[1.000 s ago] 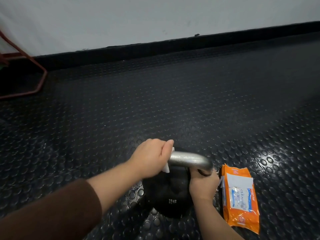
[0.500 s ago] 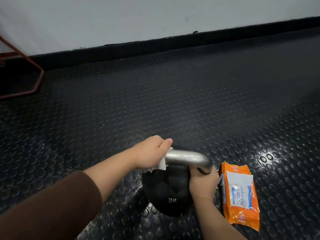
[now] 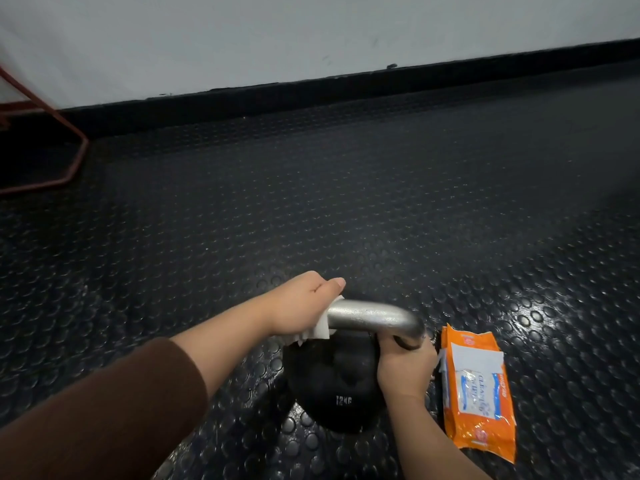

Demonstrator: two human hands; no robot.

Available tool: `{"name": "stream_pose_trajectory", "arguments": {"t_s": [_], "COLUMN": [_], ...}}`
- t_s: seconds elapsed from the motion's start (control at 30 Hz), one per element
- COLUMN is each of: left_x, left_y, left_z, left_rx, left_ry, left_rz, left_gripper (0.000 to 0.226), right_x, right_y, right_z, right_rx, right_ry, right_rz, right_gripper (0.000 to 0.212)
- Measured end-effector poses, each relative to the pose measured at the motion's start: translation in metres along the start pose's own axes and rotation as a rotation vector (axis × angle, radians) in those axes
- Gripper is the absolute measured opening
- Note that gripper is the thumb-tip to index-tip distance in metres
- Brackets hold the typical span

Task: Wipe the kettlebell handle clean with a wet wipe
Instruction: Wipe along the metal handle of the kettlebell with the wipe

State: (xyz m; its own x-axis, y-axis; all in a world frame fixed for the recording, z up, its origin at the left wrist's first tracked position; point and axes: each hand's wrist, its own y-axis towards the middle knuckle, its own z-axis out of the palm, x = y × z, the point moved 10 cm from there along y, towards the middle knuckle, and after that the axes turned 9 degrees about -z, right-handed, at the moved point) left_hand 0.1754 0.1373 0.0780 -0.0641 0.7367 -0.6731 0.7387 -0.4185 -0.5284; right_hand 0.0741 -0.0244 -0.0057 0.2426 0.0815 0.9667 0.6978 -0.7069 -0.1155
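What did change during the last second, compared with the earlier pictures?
The left hand, gripping the wet wipe, slid slightly left along the handle, baring more metal. The right hand still holds the handle's right end; kettlebell and orange pack unmoved.

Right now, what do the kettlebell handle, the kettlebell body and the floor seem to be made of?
Kettlebell handle: bare metal, probably steel; silvery grey with soft highlights. Kettlebell body: matte black, rubber or coated iron; the look leaves it open. Floor: dark rubber-like matting, glossy, with raised round studs.
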Motion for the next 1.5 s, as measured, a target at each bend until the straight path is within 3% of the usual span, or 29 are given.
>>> {"name": "stream_pose_trajectory", "arguments": {"t_s": [0.1,0.23,0.33,0.5,0.57,0.63,0.77,0.83,1.13,1.2,1.3,1.43,1.5], "left_x": [-0.002,-0.018,-0.021,-0.018,-0.016,-0.016,-0.023,-0.027,-0.02,-0.019,-0.017,-0.022,-0.024], "left_y": [-0.013,-0.044,-0.039,-0.007,-0.001,-0.001,-0.023,-0.028,0.005,0.009,0.006,-0.026,-0.036], "left_z": [-0.007,-0.01,-0.01,-0.003,-0.005,-0.004,-0.006,-0.005,0.009,0.009,0.005,-0.004,-0.004], "left_rx": [-0.281,-0.636,-0.566,-0.188,-0.111,-0.138,-0.466,-0.519,0.028,0.081,-0.026,-0.46,-0.566], "left_ry": [0.095,0.26,0.282,0.172,0.153,0.175,0.317,0.339,0.184,0.155,0.195,0.296,0.312], "left_rz": [0.136,0.474,0.475,0.176,0.111,0.101,0.181,0.226,0.096,0.078,0.094,0.231,0.293], "left_gripper": [0.059,0.032,0.033,0.054,0.055,0.055,0.052,0.049,0.055,0.055,0.058,0.051,0.044], "right_x": [0.004,0.005,0.003,0.003,0.005,0.006,0.004,0.004,0.007,0.007,0.006,0.008,0.009], "right_y": [0.0,-0.001,-0.001,-0.001,-0.002,-0.002,-0.002,-0.002,-0.002,-0.002,-0.002,-0.003,-0.003], "right_z": [-0.001,0.0,0.0,0.0,0.0,0.001,0.001,0.001,0.0,0.001,0.001,0.0,0.0], "right_rx": [-0.006,0.011,0.008,0.009,0.011,0.017,0.016,0.022,0.016,0.022,0.03,0.028,0.03], "right_ry": [0.006,0.002,0.005,0.011,0.018,0.016,0.016,0.019,0.028,0.026,0.027,0.031,0.025], "right_rz": [-0.009,-0.008,0.007,0.023,0.018,0.012,0.016,0.022,0.005,0.009,0.011,0.018,0.018], "right_gripper": [0.022,0.022,0.021,0.022,0.022,0.021,0.018,0.018,0.021,0.02,0.02,0.025,0.024]}}
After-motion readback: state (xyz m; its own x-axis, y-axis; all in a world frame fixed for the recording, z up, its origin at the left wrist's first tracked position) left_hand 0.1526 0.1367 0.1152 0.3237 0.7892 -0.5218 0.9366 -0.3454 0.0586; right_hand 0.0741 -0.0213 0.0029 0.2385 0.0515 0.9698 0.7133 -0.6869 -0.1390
